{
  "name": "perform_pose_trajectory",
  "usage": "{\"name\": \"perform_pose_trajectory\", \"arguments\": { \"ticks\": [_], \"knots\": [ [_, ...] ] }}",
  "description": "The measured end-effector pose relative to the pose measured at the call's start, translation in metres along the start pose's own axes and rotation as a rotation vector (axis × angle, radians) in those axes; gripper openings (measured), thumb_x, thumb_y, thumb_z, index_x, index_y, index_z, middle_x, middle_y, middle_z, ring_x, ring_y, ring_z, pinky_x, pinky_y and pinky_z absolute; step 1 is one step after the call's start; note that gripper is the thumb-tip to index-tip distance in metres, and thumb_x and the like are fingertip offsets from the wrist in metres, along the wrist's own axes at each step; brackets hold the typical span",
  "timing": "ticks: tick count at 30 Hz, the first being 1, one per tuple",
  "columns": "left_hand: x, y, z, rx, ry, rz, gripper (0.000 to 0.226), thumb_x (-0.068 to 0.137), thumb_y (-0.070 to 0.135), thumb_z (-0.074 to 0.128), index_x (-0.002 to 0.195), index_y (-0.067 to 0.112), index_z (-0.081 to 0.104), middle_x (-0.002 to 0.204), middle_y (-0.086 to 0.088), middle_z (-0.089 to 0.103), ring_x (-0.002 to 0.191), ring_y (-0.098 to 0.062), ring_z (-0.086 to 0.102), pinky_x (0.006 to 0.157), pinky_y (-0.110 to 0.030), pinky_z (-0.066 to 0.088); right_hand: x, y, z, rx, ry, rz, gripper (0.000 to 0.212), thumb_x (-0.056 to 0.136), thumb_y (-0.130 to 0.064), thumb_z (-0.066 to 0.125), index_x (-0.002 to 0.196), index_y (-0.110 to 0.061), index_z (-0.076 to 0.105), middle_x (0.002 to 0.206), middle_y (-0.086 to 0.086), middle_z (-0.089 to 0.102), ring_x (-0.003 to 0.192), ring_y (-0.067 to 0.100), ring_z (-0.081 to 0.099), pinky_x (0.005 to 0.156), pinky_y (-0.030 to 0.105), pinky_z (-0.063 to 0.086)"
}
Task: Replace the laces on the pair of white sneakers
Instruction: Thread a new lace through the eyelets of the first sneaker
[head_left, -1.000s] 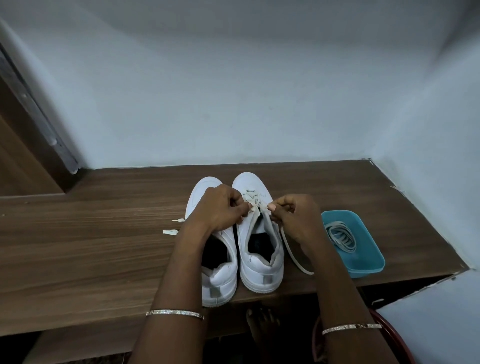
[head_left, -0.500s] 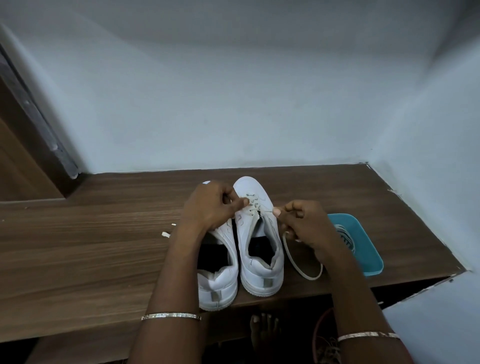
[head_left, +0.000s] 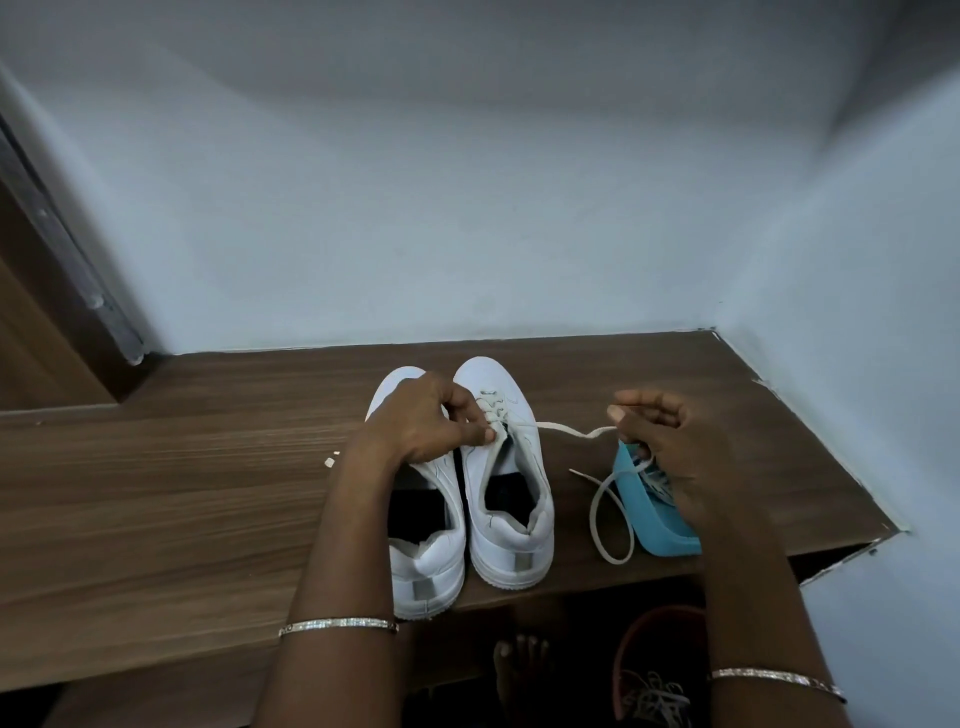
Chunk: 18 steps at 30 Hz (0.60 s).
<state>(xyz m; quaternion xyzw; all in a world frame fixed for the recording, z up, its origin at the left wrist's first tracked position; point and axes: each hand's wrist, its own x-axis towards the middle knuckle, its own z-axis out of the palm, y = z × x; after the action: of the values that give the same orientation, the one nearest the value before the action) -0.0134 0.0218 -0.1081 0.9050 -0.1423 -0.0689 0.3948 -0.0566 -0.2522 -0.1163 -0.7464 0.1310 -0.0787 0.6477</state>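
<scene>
Open shelf left of sneakers, blue tray close right, wall behind

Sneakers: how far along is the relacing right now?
Done: a lace crosses the front eyelets of the sneaker on the right. In hand: the left hand pinches at its eyelet row while the right hand holds the lace out sideways. Left: its rear eyelets look empty, the other sneaker shows no lace where visible, and more lace lies in the blue tray.

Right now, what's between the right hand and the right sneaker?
Head view: a white lace runs from the right sneaker to the grip of the right hand, above bare wooden table.
</scene>
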Motion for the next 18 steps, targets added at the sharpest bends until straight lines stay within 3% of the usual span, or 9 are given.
{"name": "perform_pose_trajectory", "arguments": {
  "ticks": [3,6,9,12,15,18],
  "knots": [
    [0.001,0.0,-0.001,0.047,0.014,-0.015,0.005,0.079,0.029,0.08,0.076,0.029,0.076,0.077,0.004,0.07,0.077,-0.01,0.063,0.076,-0.032,0.05,-0.004,-0.003,-0.013,0.029,-0.003,0.014,0.026,0.078,-0.008,0.083,0.101,-0.016,0.075,0.086,0.005,0.075,0.074,0.014,0.069,0.067,0.026,0.054],
    [0.001,0.003,-0.001,0.037,0.061,-0.013,0.009,0.083,0.024,0.073,0.08,0.033,0.074,0.077,0.004,0.07,0.077,-0.009,0.063,0.073,-0.031,0.048,-0.01,0.003,-0.016,0.052,0.001,0.028,0.032,0.076,-0.004,0.083,0.105,-0.015,0.074,0.092,0.007,0.076,0.082,0.016,0.07,0.072,0.027,0.055],
    [0.001,0.008,0.001,0.021,0.106,-0.008,0.003,0.085,0.033,0.074,0.081,0.033,0.073,0.079,0.007,0.07,0.071,-0.003,0.06,0.066,-0.027,0.043,-0.014,0.016,-0.009,-0.048,-0.119,0.072,0.035,0.074,-0.005,0.084,0.105,-0.018,0.074,0.093,0.003,0.077,0.088,0.017,0.071,0.074,0.028,0.055],
    [0.002,0.012,0.002,0.017,0.082,0.004,0.019,0.074,0.048,0.083,0.082,0.034,0.073,0.08,0.011,0.066,0.071,-0.001,0.057,0.065,-0.025,0.04,-0.014,0.012,-0.01,-0.152,-0.213,0.064,0.031,0.074,-0.01,0.086,0.103,-0.018,0.075,0.085,0.002,0.077,0.078,0.017,0.071,0.066,0.023,0.054],
    [0.002,0.015,0.005,0.056,0.01,0.0,0.039,0.063,0.05,0.089,0.095,0.038,0.069,0.089,0.013,0.059,0.083,-0.004,0.056,0.072,-0.026,0.043,-0.015,-0.005,-0.017,-0.03,-0.155,0.033,0.03,0.077,-0.01,0.082,0.105,-0.014,0.074,0.087,0.004,0.077,0.073,0.012,0.07,0.061,0.016,0.054],
    [0.005,0.019,0.012,0.1,-0.025,0.069,0.051,0.069,0.041,0.088,0.114,0.041,0.066,0.1,0.008,0.057,0.09,-0.007,0.055,0.079,-0.028,0.044,-0.018,-0.017,-0.016,0.166,-0.137,-0.055,0.037,0.073,-0.011,0.076,0.11,-0.008,0.073,0.095,0.01,0.077,0.078,0.013,0.073,0.068,0.018,0.057]
  ]
}}
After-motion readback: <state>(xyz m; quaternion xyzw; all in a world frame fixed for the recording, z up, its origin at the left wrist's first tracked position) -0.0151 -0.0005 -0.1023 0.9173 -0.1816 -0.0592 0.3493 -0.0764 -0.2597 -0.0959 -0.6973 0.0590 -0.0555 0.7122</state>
